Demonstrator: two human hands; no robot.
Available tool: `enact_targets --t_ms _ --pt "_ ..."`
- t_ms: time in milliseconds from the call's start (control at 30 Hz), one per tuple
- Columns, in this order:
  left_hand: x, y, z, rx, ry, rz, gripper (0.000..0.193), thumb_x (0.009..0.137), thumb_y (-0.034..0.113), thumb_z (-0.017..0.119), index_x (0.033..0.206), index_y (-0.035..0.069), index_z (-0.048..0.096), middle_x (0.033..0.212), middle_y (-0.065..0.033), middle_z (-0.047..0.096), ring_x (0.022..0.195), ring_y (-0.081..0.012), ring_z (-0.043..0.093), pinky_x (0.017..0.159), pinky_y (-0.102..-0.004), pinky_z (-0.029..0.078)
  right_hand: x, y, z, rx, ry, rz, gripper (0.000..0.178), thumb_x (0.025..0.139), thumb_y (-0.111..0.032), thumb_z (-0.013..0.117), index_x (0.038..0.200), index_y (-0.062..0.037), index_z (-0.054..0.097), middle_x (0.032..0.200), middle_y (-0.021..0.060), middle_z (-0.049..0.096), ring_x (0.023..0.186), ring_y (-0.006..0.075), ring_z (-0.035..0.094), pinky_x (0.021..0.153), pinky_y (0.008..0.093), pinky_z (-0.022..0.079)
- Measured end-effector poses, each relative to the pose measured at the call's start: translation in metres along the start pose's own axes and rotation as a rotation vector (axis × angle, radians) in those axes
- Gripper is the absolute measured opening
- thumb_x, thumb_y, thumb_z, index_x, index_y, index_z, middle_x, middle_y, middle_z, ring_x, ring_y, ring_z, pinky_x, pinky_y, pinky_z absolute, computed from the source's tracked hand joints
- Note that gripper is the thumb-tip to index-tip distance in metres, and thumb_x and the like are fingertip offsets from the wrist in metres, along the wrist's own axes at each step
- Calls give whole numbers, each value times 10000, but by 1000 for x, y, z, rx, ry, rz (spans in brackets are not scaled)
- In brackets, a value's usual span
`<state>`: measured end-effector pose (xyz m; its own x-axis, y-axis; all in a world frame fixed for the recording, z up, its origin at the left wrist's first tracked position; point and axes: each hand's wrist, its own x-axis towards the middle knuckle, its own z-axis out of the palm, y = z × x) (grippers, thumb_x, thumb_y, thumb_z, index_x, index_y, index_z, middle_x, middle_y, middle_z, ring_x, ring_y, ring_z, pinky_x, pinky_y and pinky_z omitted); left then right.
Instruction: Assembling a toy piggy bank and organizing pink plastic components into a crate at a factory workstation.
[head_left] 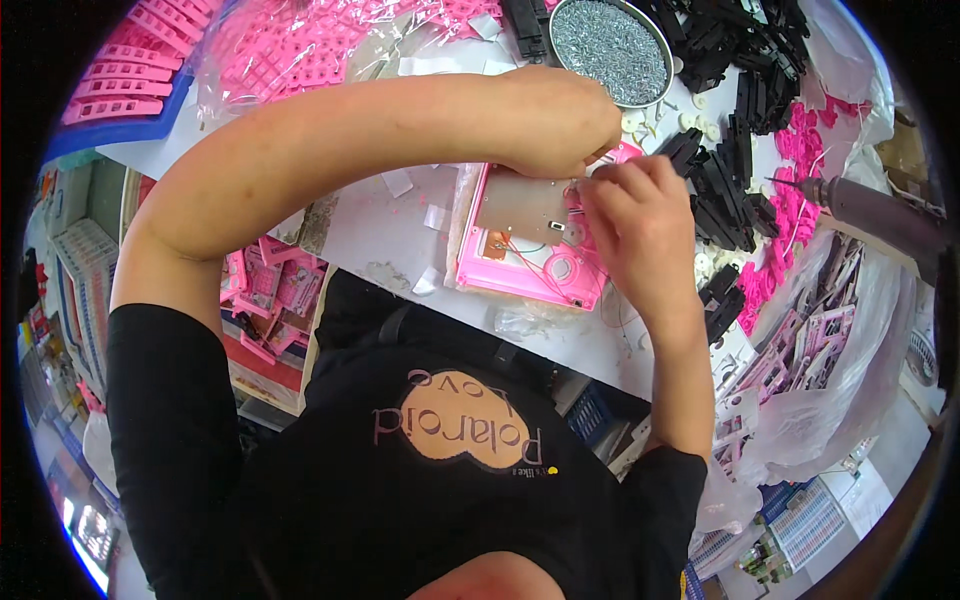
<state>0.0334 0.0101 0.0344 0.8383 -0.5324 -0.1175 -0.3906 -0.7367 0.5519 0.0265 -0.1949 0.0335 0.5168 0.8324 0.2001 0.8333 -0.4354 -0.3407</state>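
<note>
A pink plastic casing [515, 281] lies on the table in front of me, with a flat grey metal plate [515, 206] inside it. Thin red and green wires [527, 250] run below the plate, near a pink ring. My left hand [565, 115] reaches across the casing's far side, fingers curled down at the plate's upper right corner. Beside it, my right hand [640, 215] bends over the casing's right edge with fingertips pinched together. The two sets of fingertips nearly meet, and whatever they hold is too small or hidden to make out.
A round tin of small screws [612, 50] stands just beyond my left hand. Black plastic parts [722, 190] pile up at right, near magenta pieces [795, 220]. A dark power screwdriver [870, 212] juts in from the right. Bagged pink parts [285, 45] lie at far left.
</note>
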Motion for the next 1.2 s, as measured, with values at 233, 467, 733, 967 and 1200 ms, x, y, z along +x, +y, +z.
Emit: enact_targets --t_ms 233,467,733,967,1200 --pt "0 -11 8 26 7 132 143 813 143 655 791 4 682 777 -190 673 773 -391 673 690 -490 532 -12 -13 -5 -76 -56 -13 307 731 0 724 1037 -18 738 1104 103 705 1038 301 640 843 389 557" --pt "0 1 13 286 -132 196 152 812 119 635 869 -15 678 824 -179 692 785 -358 709 670 -450 570 -10 -32 -4 -130 -146 55 249 764 -31 688 1006 2 733 1089 103 674 1011 299 626 810 384 559" --pt "0 9 14 319 -114 164 173 808 112 638 912 -22 675 850 -176 705 800 -341 725 663 -426 583 -18 -26 12 -70 26 62 392 775 -31 700 1166 -6 669 1050 115 643 970 308 596 778 388 539" --pt "-12 -21 4 -290 348 104 173 879 172 650 925 8 674 829 -134 696 761 -284 687 694 -382 532 -10 -29 8 -80 -73 101 384 762 4 708 1140 22 648 1065 154 621 973 346 587 816 423 523" --pt "-72 -32 10 -141 687 -350 292 887 299 722 917 8 706 773 -110 653 660 -189 572 621 -324 452 -20 -17 4 143 113 104 303 772 -12 705 1075 2 692 1041 129 647 980 316 606 803 390 528"
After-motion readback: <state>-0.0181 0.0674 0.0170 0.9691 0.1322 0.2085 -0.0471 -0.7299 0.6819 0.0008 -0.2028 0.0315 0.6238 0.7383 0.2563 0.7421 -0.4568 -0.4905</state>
